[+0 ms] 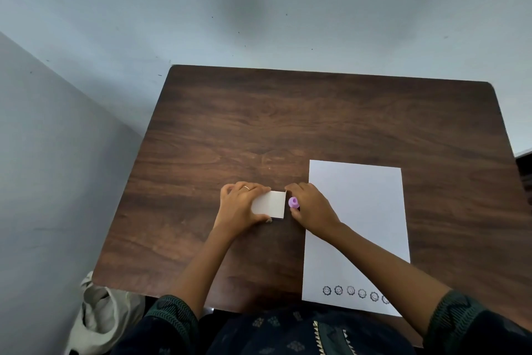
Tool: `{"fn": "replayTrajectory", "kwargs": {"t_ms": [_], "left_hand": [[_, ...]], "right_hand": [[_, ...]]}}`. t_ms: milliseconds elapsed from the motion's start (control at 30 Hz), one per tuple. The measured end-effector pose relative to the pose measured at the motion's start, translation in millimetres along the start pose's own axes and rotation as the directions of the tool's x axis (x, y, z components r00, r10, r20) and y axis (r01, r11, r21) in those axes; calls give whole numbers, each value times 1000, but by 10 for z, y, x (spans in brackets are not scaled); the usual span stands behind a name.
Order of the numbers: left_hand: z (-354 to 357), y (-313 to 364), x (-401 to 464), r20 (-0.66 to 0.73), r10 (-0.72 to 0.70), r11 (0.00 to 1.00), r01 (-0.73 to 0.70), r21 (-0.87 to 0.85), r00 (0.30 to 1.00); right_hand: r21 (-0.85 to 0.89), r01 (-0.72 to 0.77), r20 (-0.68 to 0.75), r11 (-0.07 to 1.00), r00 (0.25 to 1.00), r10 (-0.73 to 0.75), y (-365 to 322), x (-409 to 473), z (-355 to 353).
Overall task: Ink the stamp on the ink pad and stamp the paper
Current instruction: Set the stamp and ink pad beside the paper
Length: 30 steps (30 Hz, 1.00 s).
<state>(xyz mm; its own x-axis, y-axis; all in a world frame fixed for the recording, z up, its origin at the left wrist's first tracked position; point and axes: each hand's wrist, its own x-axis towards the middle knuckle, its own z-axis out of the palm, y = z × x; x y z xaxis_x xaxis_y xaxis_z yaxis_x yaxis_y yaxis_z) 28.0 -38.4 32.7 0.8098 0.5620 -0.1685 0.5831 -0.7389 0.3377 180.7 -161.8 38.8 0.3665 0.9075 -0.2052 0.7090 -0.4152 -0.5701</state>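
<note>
A small white ink pad case [272, 204] lies shut on the dark wooden table [288, 124], its lid facing up. My left hand [240, 205] grips the case from the left, fingers curled over its far and near edges. My right hand [312, 207] sits just right of the case and holds a small purple stamp [293, 202] between thumb and fingers, with one fingertip touching the case's far right corner. A white sheet of paper [357, 225] lies to the right, partly under my right forearm. A row of several round smiley prints [355, 292] runs along its near edge.
A pale cloth bag [98, 317] rests on the floor by the table's near left corner. Grey walls meet at the left, close to the table's far edge. Bare wood stretches beyond the hands and left of the case.
</note>
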Motion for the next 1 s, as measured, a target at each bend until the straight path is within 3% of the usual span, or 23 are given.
{"fn": "replayTrajectory", "kwargs": {"t_ms": [300, 467, 600, 700, 867, 1000], "left_hand": [[26, 5, -59, -31, -1, 1000, 1, -19, 1000], [41, 14, -125, -24, -33, 999, 33, 3, 999], [70, 197, -240, -238, -30, 997, 12, -78, 971], [163, 444, -378, -326, 75, 984, -122, -128, 942], [437, 884, -578, -180, 333, 926, -358, -123, 925], [625, 944, -667, 89, 301, 953, -298, -50, 949]], "right_hand": [[-101, -6, 8, 995, 1000, 7, 50, -3, -43], [-48, -101, -90, 994, 991, 97, 295, -84, -320], [-208, -211, 53, 955, 972, 227, 673, -283, -519], [-315, -211, 164, 925, 948, 272, 900, -501, -504], [-316, -262, 149, 912, 935, 321, 1010, -757, -357], [-303, -290, 148, 908, 927, 345, 1010, -833, -295]]}}
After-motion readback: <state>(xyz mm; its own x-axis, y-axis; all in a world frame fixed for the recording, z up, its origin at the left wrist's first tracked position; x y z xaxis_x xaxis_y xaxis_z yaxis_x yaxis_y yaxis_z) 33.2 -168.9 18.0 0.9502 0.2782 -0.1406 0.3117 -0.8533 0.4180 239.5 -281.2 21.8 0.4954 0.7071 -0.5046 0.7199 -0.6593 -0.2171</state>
